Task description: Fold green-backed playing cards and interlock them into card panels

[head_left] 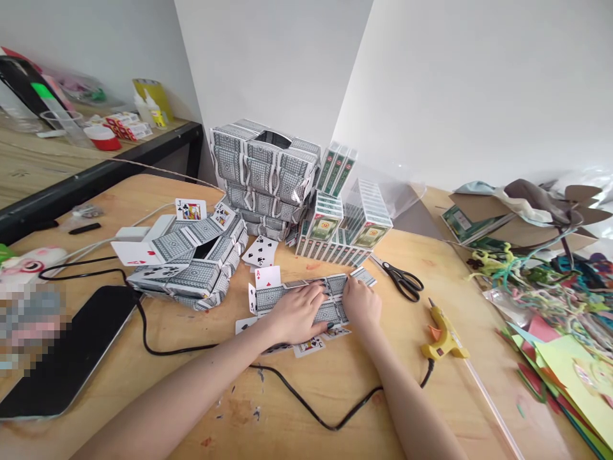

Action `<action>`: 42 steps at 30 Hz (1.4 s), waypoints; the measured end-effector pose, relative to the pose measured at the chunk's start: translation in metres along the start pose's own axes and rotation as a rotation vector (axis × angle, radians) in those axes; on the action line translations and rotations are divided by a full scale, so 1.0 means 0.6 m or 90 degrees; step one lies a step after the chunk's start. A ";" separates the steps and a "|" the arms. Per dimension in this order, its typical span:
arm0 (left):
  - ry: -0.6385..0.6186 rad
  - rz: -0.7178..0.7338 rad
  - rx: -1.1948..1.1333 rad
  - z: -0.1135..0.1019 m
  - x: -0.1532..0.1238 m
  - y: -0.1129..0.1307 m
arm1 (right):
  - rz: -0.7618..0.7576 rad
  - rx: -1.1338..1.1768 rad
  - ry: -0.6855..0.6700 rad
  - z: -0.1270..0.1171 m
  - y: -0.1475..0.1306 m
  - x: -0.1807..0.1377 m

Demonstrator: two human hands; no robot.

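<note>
A flat panel of playing cards (271, 298), mostly backs up in grey pattern, lies on the table in front of me. My left hand (297, 312) rests across its middle, palm down with fingers stretched out. At the panel's right end, my right hand (362, 303) is closed with curled fingers against the cards; its fingertips are partly hidden. Loose face-up cards stick out around the panel, among them an ace of diamonds (267, 276) and a jack (309, 346).
Behind stand a tall card-covered box (261, 166), a lower card-covered piece (205, 281) and stacked card packs (325, 220). Scissors (405, 281) and a yellow glue gun (443, 335) lie right; its black cord (306, 399) crosses the front. A dark tablet (71, 351) lies left.
</note>
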State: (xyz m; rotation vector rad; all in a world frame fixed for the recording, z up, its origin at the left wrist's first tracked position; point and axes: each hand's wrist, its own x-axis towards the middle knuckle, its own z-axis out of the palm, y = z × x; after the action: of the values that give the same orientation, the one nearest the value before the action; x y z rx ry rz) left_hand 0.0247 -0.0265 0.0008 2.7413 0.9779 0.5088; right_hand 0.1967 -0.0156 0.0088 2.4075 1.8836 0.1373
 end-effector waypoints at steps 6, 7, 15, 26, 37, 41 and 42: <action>0.000 -0.001 -0.005 -0.001 0.000 0.001 | -0.005 0.012 0.019 0.001 -0.005 -0.005; -0.001 -0.002 -0.004 -0.001 0.000 0.000 | -0.003 0.024 0.019 -0.001 -0.003 -0.005; -0.015 -0.008 -0.002 -0.004 0.002 0.000 | -0.038 0.214 -0.031 -0.012 0.017 0.005; -0.036 -0.021 0.005 -0.008 0.006 0.003 | -0.185 0.165 -0.027 -0.022 -0.011 -0.016; -0.034 -0.029 -0.018 -0.010 0.006 0.005 | -0.137 0.062 -0.112 -0.064 -0.045 -0.035; -0.035 -0.025 -0.019 -0.011 0.006 0.004 | -0.124 0.060 -0.127 -0.068 -0.051 -0.037; -0.036 -0.025 -0.020 -0.011 0.006 0.004 | -0.123 0.065 -0.132 -0.068 -0.052 -0.037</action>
State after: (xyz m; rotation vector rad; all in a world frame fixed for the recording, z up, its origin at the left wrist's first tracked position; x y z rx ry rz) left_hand 0.0264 -0.0256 0.0088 2.6881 0.9983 0.4333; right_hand 0.1565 -0.0292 0.0449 2.1818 2.0539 -0.2175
